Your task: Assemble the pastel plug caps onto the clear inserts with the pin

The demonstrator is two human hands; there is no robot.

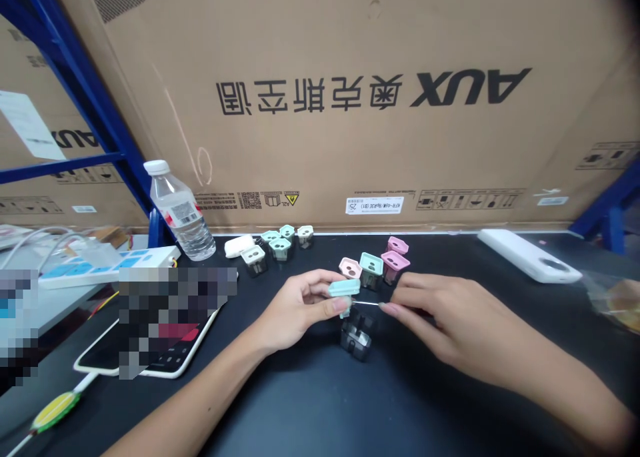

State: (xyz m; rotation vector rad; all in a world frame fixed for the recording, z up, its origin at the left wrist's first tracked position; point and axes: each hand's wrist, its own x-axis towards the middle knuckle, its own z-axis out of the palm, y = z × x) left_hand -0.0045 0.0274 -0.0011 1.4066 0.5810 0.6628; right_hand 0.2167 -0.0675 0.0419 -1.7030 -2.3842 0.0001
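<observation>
The left hand [300, 308] and right hand [440, 310] are apart, held above a black work surface [310, 403] with their fingertips close together at centre. The left hand is clamped on a mint-green plastic housing [344, 289], pinched between thumb and fingers with its flat top upward. The right hand is clamped on a thin white pin [367, 303], held level between thumb and forefinger. The pin's end reaches the mint-green housing; actual contact cannot be confirmed.

A dark translucent housing [356, 335] stands on the surface just below and nearer than the hands. Just beyond them stand a mint-capped housing [371, 271], a pale pink cap [350, 267] and two pink-capped housings [395, 260], close together.

Farther left, a cluster of capped two-hole housings [280, 243] stands beside a small white case [239, 246]. Left of these are a plastic water bottle [180, 210] and a white power strip [107, 268]. A phone [150, 357] lies near left, partly pixelated. A white power bank [530, 255] lies far right, and a clear plastic bag [613, 303] lies at the right edge. A large AUX cardboard carton [320, 97] stands along the far edge, its print inverted, beside a blue metal rack [65, 90]
</observation>
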